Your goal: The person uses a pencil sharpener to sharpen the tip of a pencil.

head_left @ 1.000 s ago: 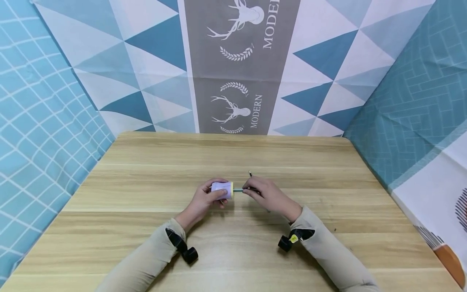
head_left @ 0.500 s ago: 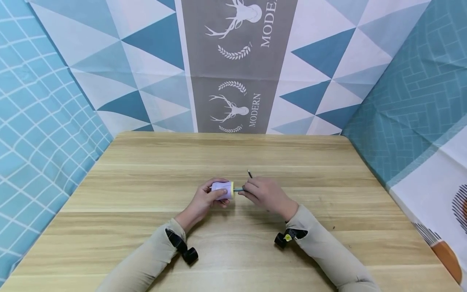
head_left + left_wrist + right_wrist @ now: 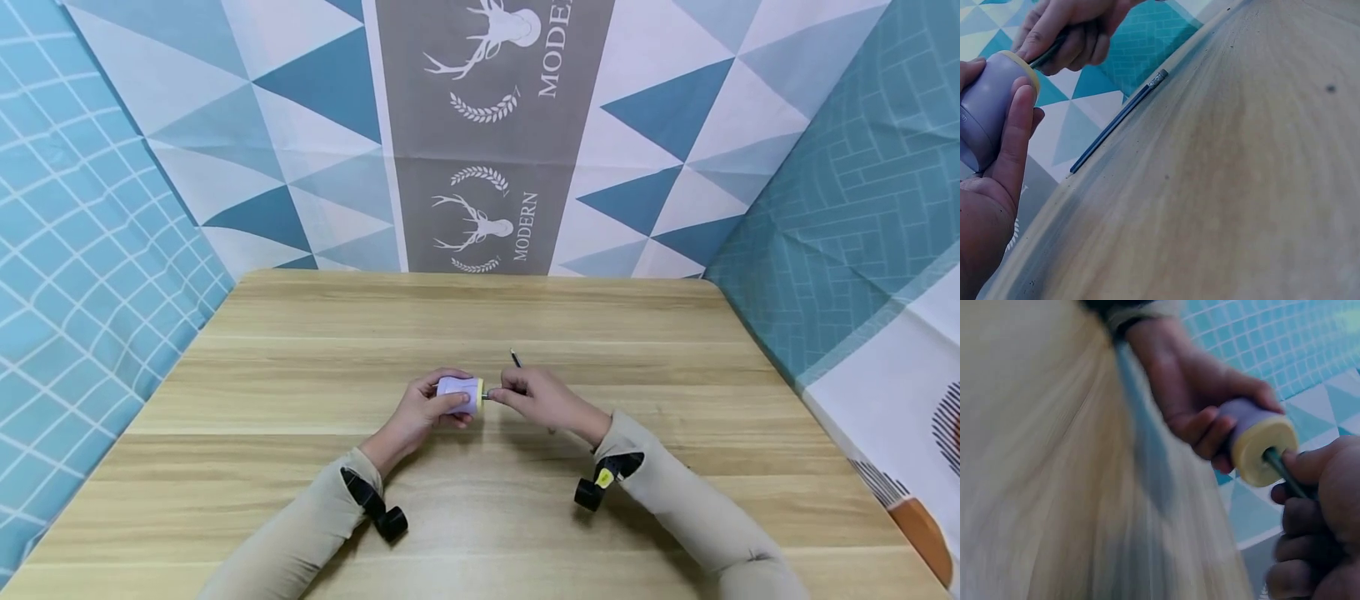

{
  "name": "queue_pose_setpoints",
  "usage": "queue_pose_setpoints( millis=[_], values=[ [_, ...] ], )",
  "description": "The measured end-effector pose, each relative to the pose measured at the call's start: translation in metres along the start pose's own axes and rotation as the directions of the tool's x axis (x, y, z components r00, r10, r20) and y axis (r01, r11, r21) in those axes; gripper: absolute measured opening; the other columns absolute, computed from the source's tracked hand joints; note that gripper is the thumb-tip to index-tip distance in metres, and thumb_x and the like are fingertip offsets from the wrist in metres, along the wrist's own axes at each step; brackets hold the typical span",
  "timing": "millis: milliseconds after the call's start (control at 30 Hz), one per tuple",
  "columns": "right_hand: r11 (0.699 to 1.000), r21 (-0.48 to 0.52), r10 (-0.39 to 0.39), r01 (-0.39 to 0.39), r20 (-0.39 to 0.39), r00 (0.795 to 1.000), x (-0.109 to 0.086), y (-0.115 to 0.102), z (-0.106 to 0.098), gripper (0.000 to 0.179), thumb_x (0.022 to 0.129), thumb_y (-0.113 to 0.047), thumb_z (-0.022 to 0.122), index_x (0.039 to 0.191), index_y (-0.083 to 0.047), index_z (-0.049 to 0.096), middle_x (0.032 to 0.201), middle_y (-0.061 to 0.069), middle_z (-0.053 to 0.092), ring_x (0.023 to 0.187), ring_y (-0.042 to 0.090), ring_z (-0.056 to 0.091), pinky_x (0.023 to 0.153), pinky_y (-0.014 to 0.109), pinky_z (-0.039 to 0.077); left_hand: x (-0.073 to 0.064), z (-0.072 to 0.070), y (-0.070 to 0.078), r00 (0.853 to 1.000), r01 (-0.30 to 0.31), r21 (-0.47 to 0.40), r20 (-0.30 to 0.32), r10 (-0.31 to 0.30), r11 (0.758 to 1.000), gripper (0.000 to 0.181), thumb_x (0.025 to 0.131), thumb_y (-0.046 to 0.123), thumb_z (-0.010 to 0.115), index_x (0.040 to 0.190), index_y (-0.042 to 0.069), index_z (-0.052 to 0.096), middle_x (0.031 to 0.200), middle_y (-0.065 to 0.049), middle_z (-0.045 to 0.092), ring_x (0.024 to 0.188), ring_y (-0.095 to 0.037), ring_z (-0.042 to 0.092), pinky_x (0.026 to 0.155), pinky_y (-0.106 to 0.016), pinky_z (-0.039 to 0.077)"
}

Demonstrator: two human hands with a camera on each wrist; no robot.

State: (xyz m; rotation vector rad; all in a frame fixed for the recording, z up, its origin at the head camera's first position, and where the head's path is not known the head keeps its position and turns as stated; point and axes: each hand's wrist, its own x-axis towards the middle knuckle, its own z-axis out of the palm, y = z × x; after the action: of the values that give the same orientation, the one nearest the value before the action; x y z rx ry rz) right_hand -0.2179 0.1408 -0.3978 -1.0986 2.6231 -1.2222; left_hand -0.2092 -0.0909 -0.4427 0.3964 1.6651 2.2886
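Note:
My left hand (image 3: 426, 407) grips a light purple pencil sharpener (image 3: 457, 386) with a yellow end face, held sideways above the table. In the right wrist view, a dark green pencil (image 3: 1286, 473) runs into the round hole of that yellow face (image 3: 1259, 449). The right hand (image 3: 542, 398) pinches this pencil close to the sharpener, thumb along it and the other fingers curled. A second, dark pencil (image 3: 1113, 125) with a metal-banded end lies on the table beyond the hands; the right hand covers most of it in the head view.
The wooden table (image 3: 480, 500) spreads out around both hands. Patterned cloths hang at the back (image 3: 480, 125) and along both sides. Each wrist carries a strapped black camera, the left one (image 3: 390, 525) and the right one (image 3: 590, 493).
The right hand has rolled one way and back, its fingers now curled more tightly and nearer the sharpener. Less pencil shows between them. The left hand has hardly moved.

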Motion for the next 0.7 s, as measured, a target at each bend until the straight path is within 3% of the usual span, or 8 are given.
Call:
queue_pose_setpoints(
  millis=[67, 133, 300, 400, 467, 533, 633, 700],
  values=[
    [0.976, 0.169, 0.128, -0.140, 0.081, 0.988, 0.003, -0.001, -0.003, 0.034, 0.099, -0.018, 0.062, 0.069, -0.012, 0.047, 0.056, -0.009, 0.038, 0.048, 0.005, 0.033, 0.041, 0.020, 0.026, 0.000, 0.000, 0.000, 1.000, -0.008, 0.006, 0.004, 0.008, 1.000, 0.036, 0.089, -0.005, 0.063, 0.124, -0.009, 0.055, 0.104, -0.019, 0.055, 0.069, -0.022, 0.070, 0.064, -0.028, 0.063],
    [0.906, 0.327, 0.215, -0.269, 0.191, 0.958, 0.007, -0.001, -0.007, 0.033, 0.101, -0.016, 0.058, 0.070, -0.010, 0.046, 0.054, -0.006, 0.037, 0.045, 0.006, 0.030, 0.039, 0.020, 0.023, 0.001, 0.000, 0.000, 1.000, -0.020, 0.014, 0.011, 0.020, 1.000, 0.043, 0.088, -0.005, 0.064, 0.128, -0.012, 0.048, 0.105, -0.019, 0.055, 0.069, -0.022, 0.070, 0.064, -0.029, 0.064],
    [0.615, 0.546, 0.327, -0.569, 0.480, 0.814, 0.016, 0.001, -0.016, 0.029, 0.104, -0.015, 0.049, 0.077, -0.004, 0.052, 0.051, -0.008, 0.030, 0.039, 0.002, 0.025, 0.034, 0.016, 0.018, 0.000, -0.002, 0.001, 0.999, -0.051, 0.022, 0.016, 0.050, 0.998, 0.031, 0.087, -0.006, 0.066, 0.117, 0.005, 0.066, 0.104, -0.019, 0.056, 0.069, -0.023, 0.070, 0.064, -0.030, 0.064],
    [0.527, 0.553, 0.334, -0.645, 0.563, 0.756, 0.019, 0.003, -0.018, 0.028, 0.105, -0.017, 0.046, 0.081, -0.004, 0.053, 0.051, -0.008, 0.027, 0.038, 0.001, 0.025, 0.034, 0.015, 0.017, 0.000, -0.003, 0.000, 0.998, -0.061, 0.031, 0.017, 0.060, 0.998, 0.032, 0.087, -0.005, 0.067, 0.116, 0.008, 0.068, 0.103, -0.019, 0.058, 0.069, -0.023, 0.070, 0.063, -0.031, 0.064],
    [0.570, 0.536, 0.321, -0.622, 0.552, 0.769, 0.019, 0.003, -0.017, 0.028, 0.106, -0.018, 0.045, 0.082, -0.003, 0.051, 0.052, -0.006, 0.028, 0.040, 0.003, 0.026, 0.035, 0.016, 0.019, 0.000, -0.003, 0.000, 0.998, -0.064, 0.042, 0.016, 0.063, 0.997, 0.033, 0.088, -0.005, 0.067, 0.120, -0.002, 0.063, 0.101, -0.018, 0.058, 0.068, -0.022, 0.070, 0.062, -0.031, 0.064],
    [0.701, 0.481, 0.296, -0.527, 0.476, 0.828, 0.017, 0.003, -0.017, 0.027, 0.105, -0.020, 0.047, 0.087, -0.001, 0.052, 0.055, -0.004, 0.035, 0.042, 0.006, 0.029, 0.037, 0.018, 0.023, 0.000, -0.002, 0.000, 0.998, -0.061, 0.051, 0.011, 0.060, 0.997, 0.039, 0.088, -0.004, 0.065, 0.125, -0.011, 0.054, 0.099, -0.018, 0.059, 0.067, -0.022, 0.070, 0.062, -0.030, 0.064],
    [0.928, 0.261, 0.189, -0.266, 0.284, 0.940, 0.012, 0.002, -0.018, 0.023, 0.103, -0.025, 0.055, 0.098, -0.003, 0.059, 0.066, -0.001, 0.050, 0.052, 0.011, 0.042, 0.044, 0.022, 0.036, 0.001, -0.002, 0.000, 0.999, -0.051, 0.058, 0.003, 0.051, 0.997, 0.045, 0.089, -0.003, 0.064, 0.128, -0.016, 0.046, 0.097, -0.017, 0.059, 0.067, -0.021, 0.070, 0.061, -0.031, 0.064],
    [0.998, 0.035, 0.041, -0.047, 0.159, 0.986, 0.007, 0.001, -0.018, 0.022, 0.099, -0.026, 0.061, 0.108, -0.006, 0.063, 0.077, -0.002, 0.057, 0.062, 0.012, 0.049, 0.051, 0.024, 0.043, 0.000, -0.001, 0.001, 0.999, -0.044, 0.054, -0.007, 0.044, 0.998, 0.045, 0.089, -0.002, 0.064, 0.128, -0.016, 0.046, 0.096, -0.016, 0.059, 0.066, -0.020, 0.070, 0.061, -0.031, 0.064]
  ],
)
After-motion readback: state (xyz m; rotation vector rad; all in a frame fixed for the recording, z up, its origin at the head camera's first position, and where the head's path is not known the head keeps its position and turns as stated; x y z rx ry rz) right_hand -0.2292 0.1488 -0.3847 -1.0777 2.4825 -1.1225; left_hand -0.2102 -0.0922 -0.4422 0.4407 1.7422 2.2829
